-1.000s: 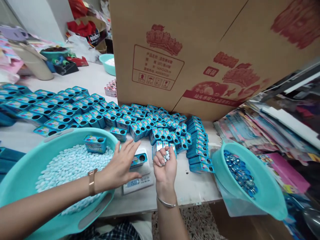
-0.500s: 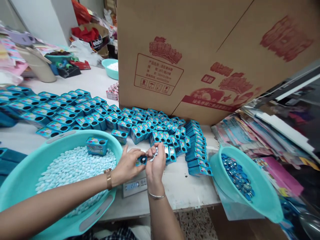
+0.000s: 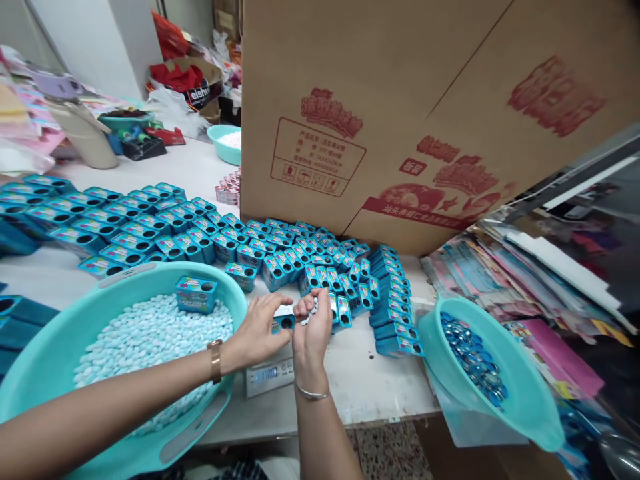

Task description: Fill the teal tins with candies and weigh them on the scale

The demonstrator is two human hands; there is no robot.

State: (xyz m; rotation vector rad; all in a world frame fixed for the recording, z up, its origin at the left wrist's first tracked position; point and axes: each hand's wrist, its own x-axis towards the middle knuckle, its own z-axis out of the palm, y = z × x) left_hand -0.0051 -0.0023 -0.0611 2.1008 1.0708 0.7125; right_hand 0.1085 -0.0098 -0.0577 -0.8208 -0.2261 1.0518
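Note:
In my right hand (image 3: 311, 327), palm up with curled fingers, lies a small heap of pale candies (image 3: 310, 312). My left hand (image 3: 257, 333) is open, thumb and fingers spread on either side of a small blue tin (image 3: 283, 324) with a round hole in its top. That tin appears to stand on a white digital scale (image 3: 270, 378) with a lit display. To the left, a large turquoise basin (image 3: 30, 373) holds many pale blue candies (image 3: 155, 340). Another blue tin (image 3: 196, 294) rests on the candies near the basin's far rim.
Rows of blue tins (image 3: 190, 243) cover the table (image 3: 350, 380) in front of my hands. A tall cardboard box (image 3: 380, 80) stands behind them. At the right edge, a turquoise basket (image 3: 525, 373) contains blue metallic pieces (image 3: 473, 357). Stacked printed sheets (image 3: 475, 273) lie behind it.
My left hand has drawn slightly back and its fingers have spread away from the tin's top. The right hand stays nearly in place with the candies. The view has shifted a little.

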